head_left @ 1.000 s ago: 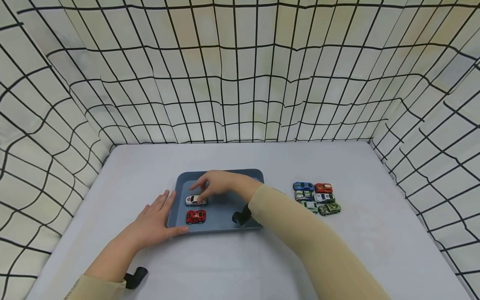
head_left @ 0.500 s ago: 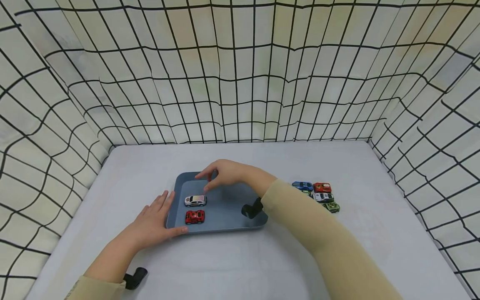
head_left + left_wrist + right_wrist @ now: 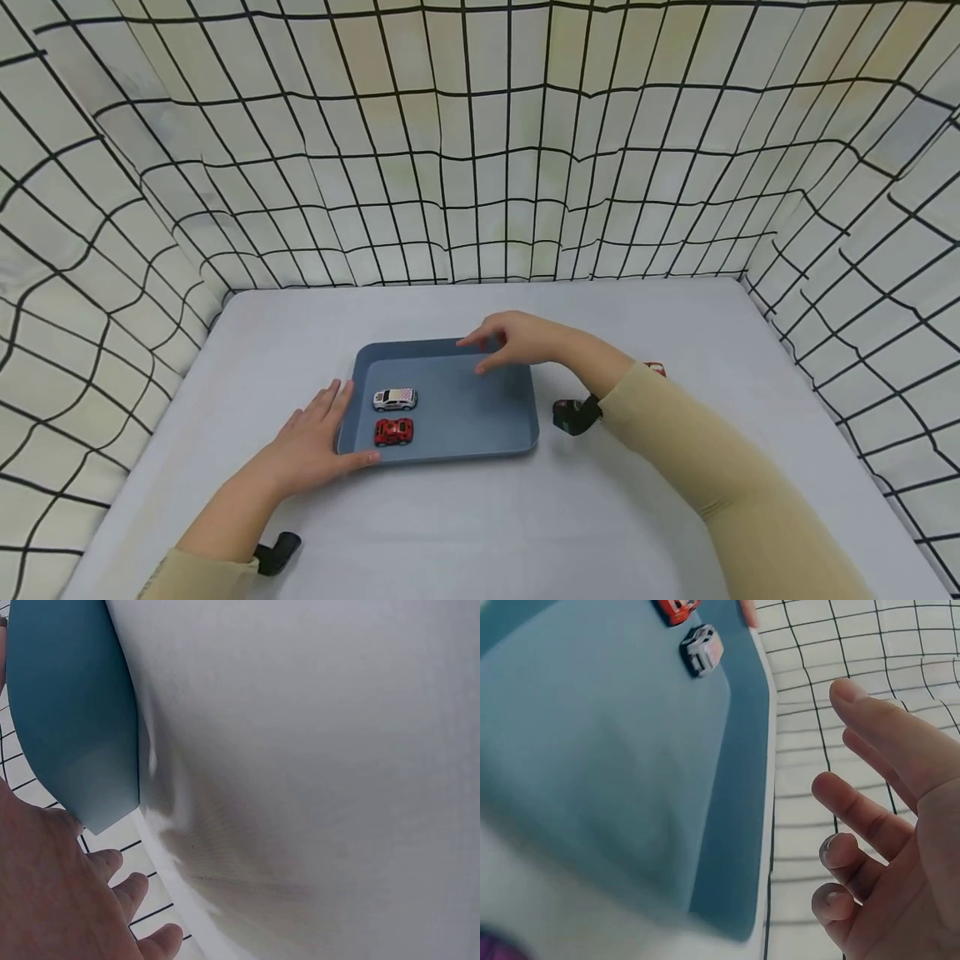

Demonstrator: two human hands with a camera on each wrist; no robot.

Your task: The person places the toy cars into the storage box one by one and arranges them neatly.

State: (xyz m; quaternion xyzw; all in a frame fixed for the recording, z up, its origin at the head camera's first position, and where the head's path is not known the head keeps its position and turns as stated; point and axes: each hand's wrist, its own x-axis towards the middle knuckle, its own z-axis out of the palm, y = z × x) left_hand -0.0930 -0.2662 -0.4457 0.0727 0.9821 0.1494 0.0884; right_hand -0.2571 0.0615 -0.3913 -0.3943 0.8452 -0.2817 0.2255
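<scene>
A blue-grey tray (image 3: 472, 417) lies on the white table, with two toy cars at its left side. The white toy car (image 3: 394, 399) sits just behind the red toy car (image 3: 393, 431); both also show in the right wrist view. My left hand (image 3: 311, 442) rests at the tray's left edge, fingers spread along the side and thumb at the front rim. In the left wrist view the tray's outer wall (image 3: 75, 712) stands by that hand's fingers. Above the tray's back right corner hovers my right hand (image 3: 521, 337), holding nothing, its fingers loosely bent and thumb apart.
Beyond the right sleeve, part of a red toy car (image 3: 656, 368) peeks out; the sleeve hides the other cars there. Black-lined netting (image 3: 480, 183) encloses the table's back and sides. A black wrist camera (image 3: 576, 414) hangs under the right wrist.
My right hand has let go of the white toy car and moved right and back across the tray. The sleeve now covers most of the car group. The left hand stays in place.
</scene>
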